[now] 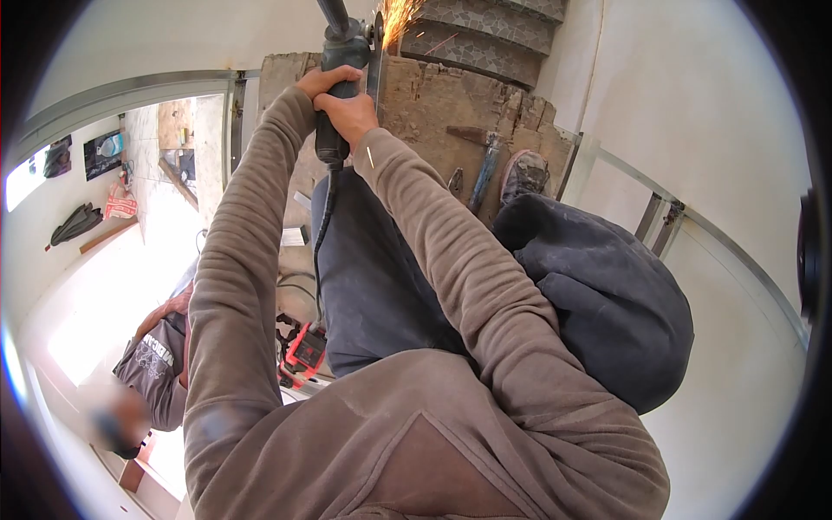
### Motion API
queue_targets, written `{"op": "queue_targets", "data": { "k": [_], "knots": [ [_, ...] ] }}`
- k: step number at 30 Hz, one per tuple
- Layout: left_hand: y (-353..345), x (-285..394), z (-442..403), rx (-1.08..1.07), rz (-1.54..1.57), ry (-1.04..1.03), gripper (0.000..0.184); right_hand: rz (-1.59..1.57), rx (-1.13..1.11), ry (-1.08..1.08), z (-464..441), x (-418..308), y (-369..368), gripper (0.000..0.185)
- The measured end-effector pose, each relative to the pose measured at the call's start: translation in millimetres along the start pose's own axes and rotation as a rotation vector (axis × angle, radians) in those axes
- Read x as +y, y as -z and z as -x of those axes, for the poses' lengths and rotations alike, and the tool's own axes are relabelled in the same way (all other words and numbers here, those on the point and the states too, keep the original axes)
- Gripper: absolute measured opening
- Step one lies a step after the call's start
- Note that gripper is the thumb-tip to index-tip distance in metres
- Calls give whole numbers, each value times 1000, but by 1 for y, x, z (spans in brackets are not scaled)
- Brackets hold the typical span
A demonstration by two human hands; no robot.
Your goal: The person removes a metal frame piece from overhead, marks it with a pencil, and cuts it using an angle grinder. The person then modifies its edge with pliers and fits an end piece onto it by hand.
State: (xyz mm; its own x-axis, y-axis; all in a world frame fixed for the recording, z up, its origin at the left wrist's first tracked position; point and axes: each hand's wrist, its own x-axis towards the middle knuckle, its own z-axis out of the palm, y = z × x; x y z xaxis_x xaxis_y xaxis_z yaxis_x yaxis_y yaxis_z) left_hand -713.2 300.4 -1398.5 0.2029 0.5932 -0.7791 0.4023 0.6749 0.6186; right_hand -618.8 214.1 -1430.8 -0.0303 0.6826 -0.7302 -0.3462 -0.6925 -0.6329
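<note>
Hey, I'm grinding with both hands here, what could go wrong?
Orange sparks spray from the dark, cylindrical grinder near the bare left hand and right hand, so a burn seems possible. The thin black cord runs along the dark-grey trouser leg and might snag. The blue-handled, brown-headed hammer lies beside the dusty shoe on the worn wooden board, perhaps a stumbling hazard.

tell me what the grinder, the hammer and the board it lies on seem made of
Grinder: body probably hard plastic, dark and fairly matte, judging by its moulded shape.
Hammer: head likely rusted metal, from its brown colour; handle perhaps painted metal, worn blue, though wood is possible.
Board: wood, rough and unfinished, with splits and ragged edges.
</note>
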Motion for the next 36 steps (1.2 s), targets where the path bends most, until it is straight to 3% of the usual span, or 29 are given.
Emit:
{"op": "queue_targets", "data": {
  "k": [9, 14, 16, 20, 22, 27, 36],
  "knots": [
    [1, 4, -3, -16, -117, -15, 46, -98, 19, 56, -7, 4, -2, 41],
    [7, -2, -8, -5, -160, -5, 41, -66, 24, 87, 0, 2, -2, 43],
    [10, -2, 1, -26, -119, -88, 40, -20, 32, 181, 19, -12, -2, 43],
    [19, 11, 12, -24, -42, -144, 39, -2, 10, 160, 46, -46, -6, 50],
    [21, 11, 17, -15, -16, -84, 39, -48, -14, 106, 34, -40, -18, 61],
    [35, -9, -3, 77, -155, -15, 41, 3, -1, 96, 25, -23, -22, 64],
    [19, -4, 8, 24, -19, -3, 44, 48, 9, 41, 31, -27, -12, 63]
  ]
}}
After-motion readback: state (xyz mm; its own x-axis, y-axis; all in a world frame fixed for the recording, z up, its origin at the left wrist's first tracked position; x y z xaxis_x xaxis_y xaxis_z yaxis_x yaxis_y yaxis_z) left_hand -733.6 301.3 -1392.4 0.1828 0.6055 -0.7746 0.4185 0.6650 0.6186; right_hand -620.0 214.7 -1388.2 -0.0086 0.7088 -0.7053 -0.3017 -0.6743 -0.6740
